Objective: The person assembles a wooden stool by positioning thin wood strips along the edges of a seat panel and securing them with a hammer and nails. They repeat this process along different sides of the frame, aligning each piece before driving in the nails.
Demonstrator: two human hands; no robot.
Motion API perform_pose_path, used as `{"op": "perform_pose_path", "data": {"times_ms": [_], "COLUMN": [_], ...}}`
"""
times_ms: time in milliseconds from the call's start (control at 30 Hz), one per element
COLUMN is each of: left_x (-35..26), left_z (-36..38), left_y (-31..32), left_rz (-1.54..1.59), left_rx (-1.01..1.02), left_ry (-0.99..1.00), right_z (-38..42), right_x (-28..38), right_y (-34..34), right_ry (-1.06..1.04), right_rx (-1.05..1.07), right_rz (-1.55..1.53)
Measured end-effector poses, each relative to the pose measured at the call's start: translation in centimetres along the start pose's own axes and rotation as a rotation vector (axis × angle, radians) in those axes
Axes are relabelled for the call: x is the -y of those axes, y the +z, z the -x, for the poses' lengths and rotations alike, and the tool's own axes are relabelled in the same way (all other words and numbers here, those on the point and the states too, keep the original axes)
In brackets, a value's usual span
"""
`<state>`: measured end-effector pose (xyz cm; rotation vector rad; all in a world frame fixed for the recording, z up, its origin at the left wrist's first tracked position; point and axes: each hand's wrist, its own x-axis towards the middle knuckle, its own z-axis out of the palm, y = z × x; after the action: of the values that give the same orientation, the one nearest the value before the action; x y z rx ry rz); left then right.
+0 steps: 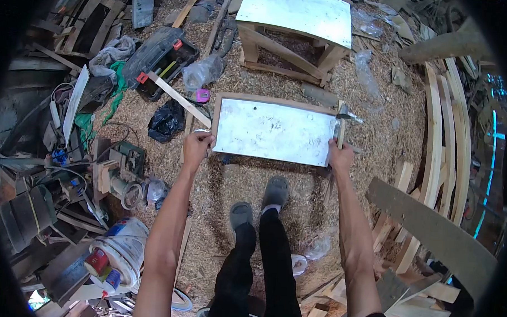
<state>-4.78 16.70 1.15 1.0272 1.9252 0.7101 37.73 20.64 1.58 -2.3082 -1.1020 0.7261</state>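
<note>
A white-topped wooden frame [274, 131] lies before me, its flat white panel edged by brown wood along the far side. My left hand [198, 148] is closed at the frame's near left corner; its fingertips are pinched, and what they hold is too small to name. At the right end of the frame, my right hand [341, 155] wraps round the wooden handle of a hammer [344, 114], whose metal head points away from me. The right thumb side lies against the panel's near right corner. A thin wooden strip [180, 100] slants down toward my left hand.
Beyond the frame stands a white-topped wooden stool [294, 17]. A black toolbox [162, 57], a pink tape measure [202, 95] and a black plastic bag [166, 121] lie to the left. White bucket [134, 230] nearer, left. Long boards [432, 148] line the right; sawdust covers the ground.
</note>
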Motion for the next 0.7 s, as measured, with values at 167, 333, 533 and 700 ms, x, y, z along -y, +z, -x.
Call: {"op": "perform_pose_path", "data": {"times_ms": [167,333,533,700], "left_x": [2.8,6.7,11.9,14.0], "left_z": [2.3,10.0,16.0,18.5], "left_y": [-0.3,-1.0,-0.5,1.1], "left_rz": [0.087,-0.148,-0.419,-0.490], "left_rx": [-0.121,-0.016,0.176,0.166], "left_ry": [-0.114,-0.027,-0.025,0.060], "right_z": [4.4,12.7,20.3,22.4], "right_x": [-2.0,-7.7,-12.4,-14.0], "right_y": [-2.6,-5.5,-7.1,-4.5], "right_ry": [-0.057,-0.052,-0.110,-0.320], "right_rx": [-0.061,-0.126,0.364,0.493], "right_rz": [-0.095,0.273,0.461,0.560]}}
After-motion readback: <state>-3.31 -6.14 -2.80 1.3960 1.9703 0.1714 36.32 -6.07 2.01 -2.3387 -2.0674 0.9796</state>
